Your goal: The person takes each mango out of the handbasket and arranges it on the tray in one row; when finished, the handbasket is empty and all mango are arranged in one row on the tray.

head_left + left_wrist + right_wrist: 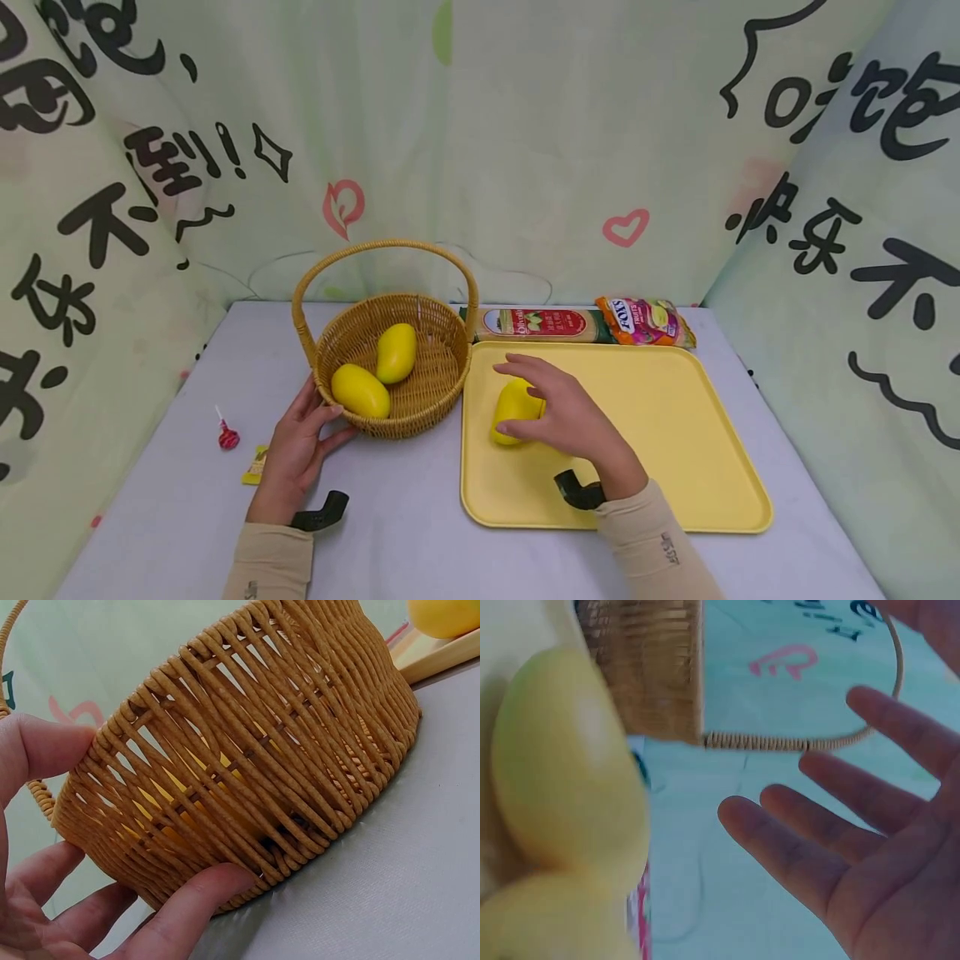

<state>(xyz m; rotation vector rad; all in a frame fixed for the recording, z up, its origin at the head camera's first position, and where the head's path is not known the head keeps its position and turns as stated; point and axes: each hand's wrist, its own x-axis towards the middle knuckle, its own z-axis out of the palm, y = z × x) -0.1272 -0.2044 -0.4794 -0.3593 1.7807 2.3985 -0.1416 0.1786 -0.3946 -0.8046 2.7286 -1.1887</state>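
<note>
My left hand [296, 454] holds the side of a wicker basket [405, 425]; in the left wrist view, one digit lies at its rim and another low on its woven wall. Two yellow mangoes [396, 353] sit inside the basket. My right hand [562, 412] hovers over the yellow tray [645, 450], fingers spread and apart, with nothing in its grasp. Just left of that hand lies a mango [513, 412], partly covered by it. The right wrist view shows this mango [570, 765] and a second mango [562, 922] against it.
Behind the tray lie a long packet with a red label [536, 323] and a colourful candy bag [648, 322]. A red lollipop [228, 435] and a small yellow packet [256, 465] lie left of the left hand. A printed curtain [525, 150] surrounds the table.
</note>
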